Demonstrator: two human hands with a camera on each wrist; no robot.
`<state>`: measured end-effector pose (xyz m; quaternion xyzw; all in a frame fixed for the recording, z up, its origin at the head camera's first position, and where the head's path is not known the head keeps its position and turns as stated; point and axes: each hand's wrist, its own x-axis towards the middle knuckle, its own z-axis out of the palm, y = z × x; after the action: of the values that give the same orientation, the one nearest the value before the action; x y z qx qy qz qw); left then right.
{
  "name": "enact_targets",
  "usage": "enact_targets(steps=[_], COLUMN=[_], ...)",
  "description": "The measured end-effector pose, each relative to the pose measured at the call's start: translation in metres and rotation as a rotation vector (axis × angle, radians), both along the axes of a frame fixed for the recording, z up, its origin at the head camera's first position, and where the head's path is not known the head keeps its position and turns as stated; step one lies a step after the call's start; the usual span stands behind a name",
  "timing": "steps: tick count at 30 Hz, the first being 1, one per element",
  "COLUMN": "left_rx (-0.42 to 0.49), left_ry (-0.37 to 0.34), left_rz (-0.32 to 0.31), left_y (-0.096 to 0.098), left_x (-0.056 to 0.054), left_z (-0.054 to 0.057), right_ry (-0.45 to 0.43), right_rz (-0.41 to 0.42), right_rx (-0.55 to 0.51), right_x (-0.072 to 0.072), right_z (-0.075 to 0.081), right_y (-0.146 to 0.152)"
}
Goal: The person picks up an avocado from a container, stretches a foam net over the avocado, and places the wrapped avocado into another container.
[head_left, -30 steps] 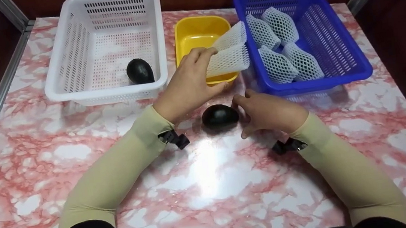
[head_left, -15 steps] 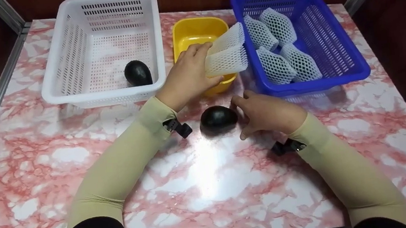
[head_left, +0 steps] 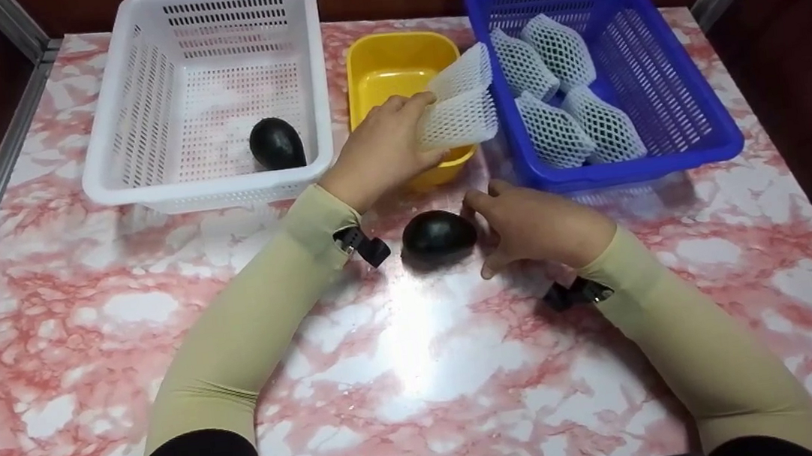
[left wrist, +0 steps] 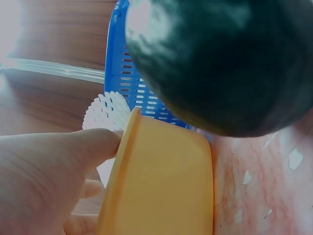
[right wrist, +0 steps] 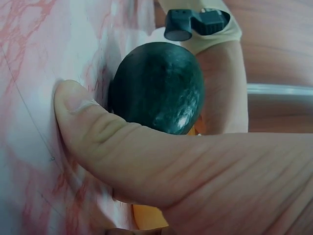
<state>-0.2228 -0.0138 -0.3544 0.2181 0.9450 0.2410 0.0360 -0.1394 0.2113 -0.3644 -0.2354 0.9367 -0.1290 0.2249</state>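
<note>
A smooth, dark green avocado (head_left: 438,236) lies on the table between the two hands. My left hand (head_left: 382,147) holds white foam net sleeving (head_left: 459,118) by its left end, over the yellow tub (head_left: 402,47). The thumb and several fingers of that hand show beside the tub in the left wrist view. My right hand (head_left: 542,227) rests on the table just right of the avocado, its fingers loosely bent and holding nothing. In the right wrist view its thumb (right wrist: 107,132) lies in front of the avocado; whether they touch, I cannot tell.
At the back left stands a white basket (head_left: 213,184) with another avocado (head_left: 276,143) inside. A blue basket (head_left: 641,169) at the back right holds several avocados in foam nets (head_left: 603,124). The marbled table (head_left: 425,407) reaches to the front edge.
My left forearm has shifted slightly to the right, and its wrist has turned a little, with the foam net sleeving still over the tub. The right hand and the avocado have stayed in place.
</note>
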Motion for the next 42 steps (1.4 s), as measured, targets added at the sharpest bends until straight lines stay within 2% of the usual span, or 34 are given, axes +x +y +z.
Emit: enact_targets(steps=[10, 24, 42], left_rx=[0.017, 0.024, 0.041], left_ry=[0.028, 0.064, 0.095], left_rz=[0.002, -0.028, -0.023], left_y=[-0.0021, -0.0007, -0.0015], left_x=[-0.0016, 0.0008, 0.0061], left_z=[-0.0041, -0.0040, -0.0001], right_ry=[0.061, 0.042, 0.071], right_rz=[0.050, 0.028, 0.064], right_rx=[0.046, 0.042, 0.015], right_x=[-0.0006, -0.0018, -0.0011], right_z=[-0.0002, -0.0007, -0.0017], right_y=[-0.0001, -0.0005, 0.0010])
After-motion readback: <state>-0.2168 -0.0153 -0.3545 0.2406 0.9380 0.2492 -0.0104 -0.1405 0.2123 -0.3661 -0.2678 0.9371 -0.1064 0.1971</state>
